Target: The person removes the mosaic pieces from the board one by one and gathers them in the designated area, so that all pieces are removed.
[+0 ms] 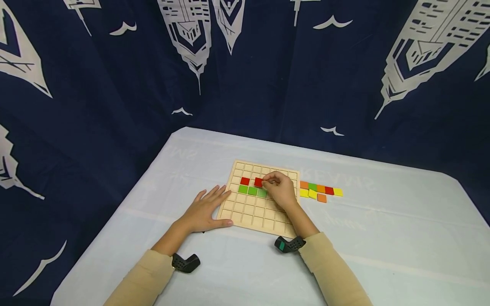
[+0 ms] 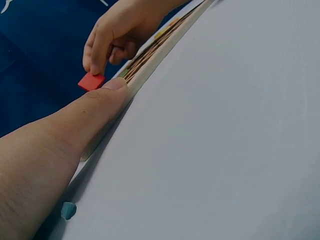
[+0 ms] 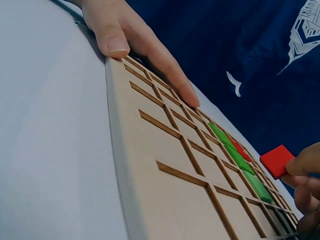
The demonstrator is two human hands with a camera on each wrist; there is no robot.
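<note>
A wooden grid board (image 1: 249, 210) lies on the table. My right hand (image 1: 282, 191) pinches a red square tile (image 1: 258, 182) between thumb and fingertips; in the right wrist view the tile (image 3: 277, 161) is held tilted above the grid. Set in the grid are another red tile (image 1: 245, 181) and, in the row nearer me, three green tiles (image 1: 252, 191). The left hand (image 1: 203, 212) rests at the board's left side, fingers spread and straight, its thumb (image 3: 117, 45) on the near corner. In the left wrist view that thumb (image 2: 107, 97) touches the board's edge.
Right of the board, two rows of loose tiles (image 1: 320, 188) in orange, green, red and yellow lie against its edge. A white cloth (image 1: 383, 221) covers the table. Behind hangs a dark blue curtain (image 1: 268, 85) with white prints. Both wrists wear black devices (image 1: 186, 263).
</note>
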